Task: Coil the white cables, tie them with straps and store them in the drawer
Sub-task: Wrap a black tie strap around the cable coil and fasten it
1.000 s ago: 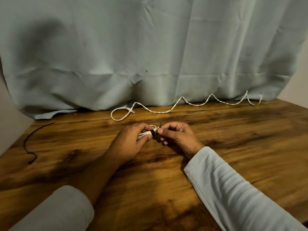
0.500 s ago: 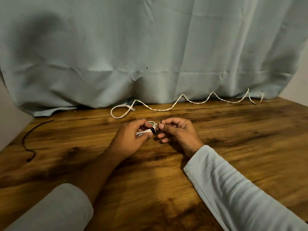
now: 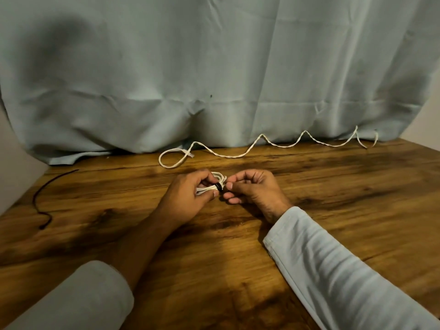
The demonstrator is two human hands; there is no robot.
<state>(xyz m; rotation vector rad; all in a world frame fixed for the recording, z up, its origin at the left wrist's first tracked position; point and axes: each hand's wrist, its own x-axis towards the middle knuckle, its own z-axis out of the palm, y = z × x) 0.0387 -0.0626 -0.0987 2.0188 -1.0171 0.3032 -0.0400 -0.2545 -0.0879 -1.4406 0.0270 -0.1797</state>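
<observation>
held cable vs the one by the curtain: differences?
The held cable is coiled tight with a black strap round it; the far cable lies strung out in zigzags, unstrapped. The left hand grips the held cable, the right hand pinches its strap; the far cable lies untouched. Both are white.

table (image 3: 333,210) – grained wood, slight sheen | curtain (image 3: 214,55) – matt creased cloth | loose cable (image 3: 238,155) – braided

Recorded pale grey long-sleeved garment: left sleeve (image 3: 78,298) bunched up near elbow, right sleeve (image 3: 345,277) extended to wrist, creased crosswise, seamed at cuff.
</observation>
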